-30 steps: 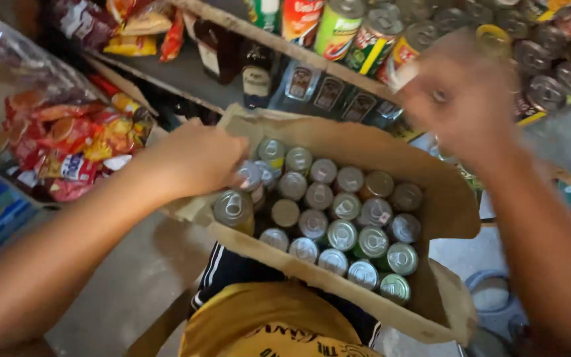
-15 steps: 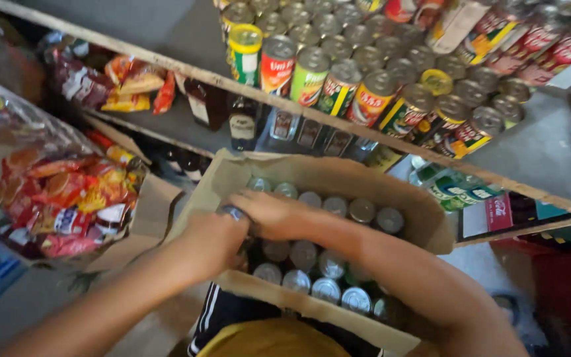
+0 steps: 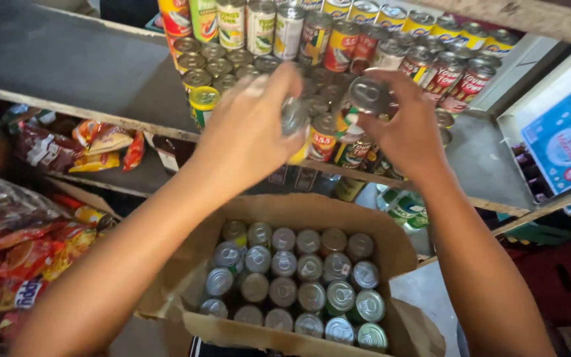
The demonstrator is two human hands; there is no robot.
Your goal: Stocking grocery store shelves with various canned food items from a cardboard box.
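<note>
Silver-topped can [image 3: 367,94] pinched in right hand [image 3: 410,132] fingertips; left hand [image 3: 249,135] fingers curled around blurred can [image 3: 293,116] over shelf [image 3: 67,66]

Cans [image 3: 285,277]: bare metal tops, dull silver sheen
Held can [image 3: 367,94]: shiny metal lid, glossy printed label
Box [image 3: 378,235]: brown cardboard, matt, rough torn edges
Shelf [image 3: 67,66]: grey, matt, worn, wooden front edge
Snack packets [image 3: 110,140]: glossy plastic film
</note>
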